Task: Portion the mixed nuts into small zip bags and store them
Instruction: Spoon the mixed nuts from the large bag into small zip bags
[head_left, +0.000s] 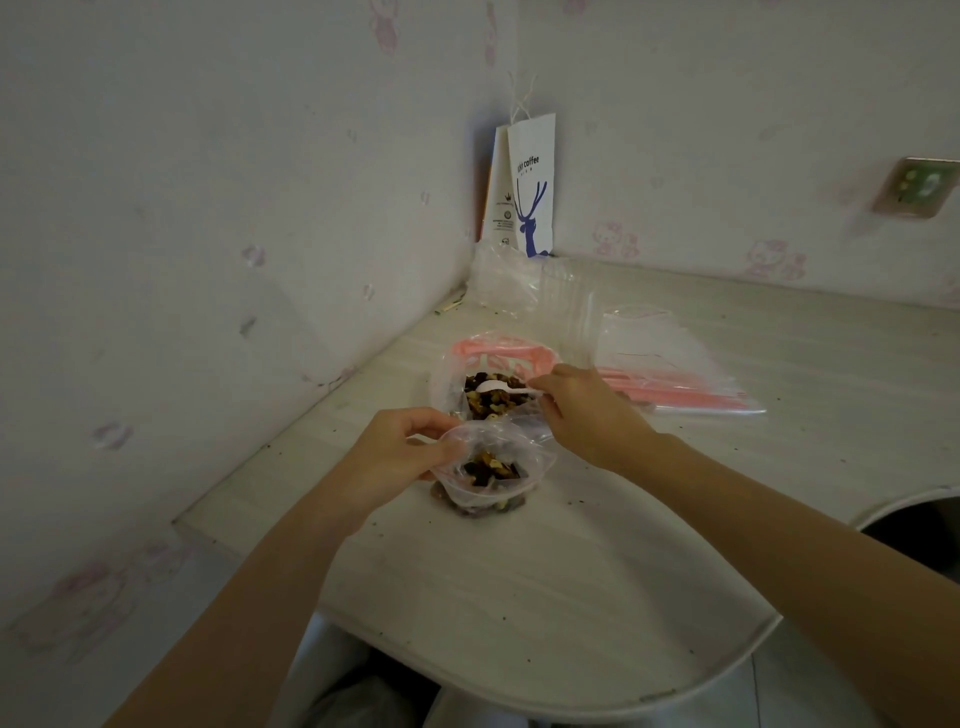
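A pale wood-grain table (571, 571) fills the corner against wallpapered walls, with a white paper coffee bag (532, 187) standing upright in the far corner. A flat pile of empty zip bags (675, 364) with pink seal strips lies at the right, just beside the large open bag of mixed nuts (493, 402), which sits near the middle of the table. In front of it, closer to the person, stands the small zip bag (493, 475), partly filled with nuts, its mouth open. The left hand (400, 457) pinches that bag's rim at its left side. The right hand (587, 410) grips the handle of a white plastic spoon (496, 387), whose bowl rests on the nuts in the large bag
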